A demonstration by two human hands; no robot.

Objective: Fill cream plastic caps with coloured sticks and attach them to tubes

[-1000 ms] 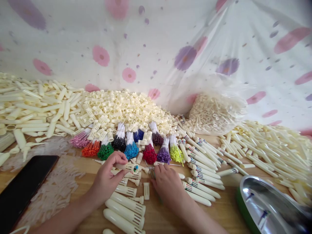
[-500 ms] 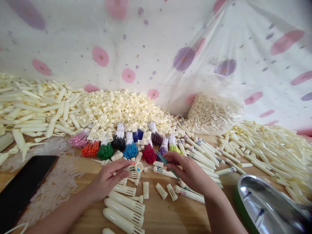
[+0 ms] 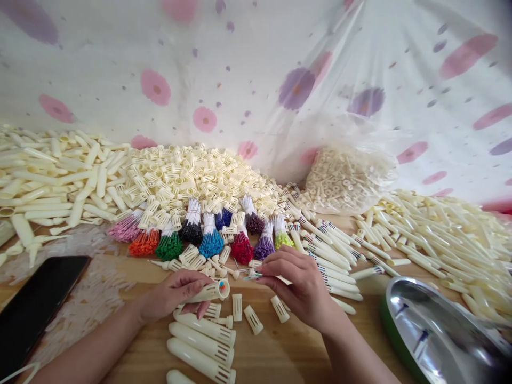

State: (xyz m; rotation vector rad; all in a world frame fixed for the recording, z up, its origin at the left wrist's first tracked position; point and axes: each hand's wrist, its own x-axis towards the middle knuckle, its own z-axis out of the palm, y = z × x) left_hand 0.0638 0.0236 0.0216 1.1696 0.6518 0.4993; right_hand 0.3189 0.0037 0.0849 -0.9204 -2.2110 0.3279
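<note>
My left hand (image 3: 172, 298) grips a cream plastic pen barrel (image 3: 208, 292), its slotted, open end turned to the right. Bits of orange and blue show inside that opening. In my right hand (image 3: 300, 285), thumb and fingers pinch teal tweezers (image 3: 252, 275), their tips toward the barrel but apart from it. Whether the tips hold anything is too small to tell. Below my left hand lies a row of cream barrels (image 3: 202, 345) with slotted ends. Several loose slotted sleeves (image 3: 253, 319) lie between my hands. Behind them stand bundled pen refills with coloured ends, among them red (image 3: 242, 248) and light blue (image 3: 210, 242).
A heap of slotted sleeves (image 3: 192, 170) fills the back, with cream barrels (image 3: 44, 176) at left and more barrels (image 3: 448, 240) at right. A clear bag of small parts (image 3: 348, 181) stands behind. A phone (image 3: 40, 309) lies left, a shiny metal tray (image 3: 444, 330) right.
My right hand has come down and left, and the tweezers have swung from pointing up-left to lying nearly level. My left hand has lowered the barrel slightly, showing more of its side.
</note>
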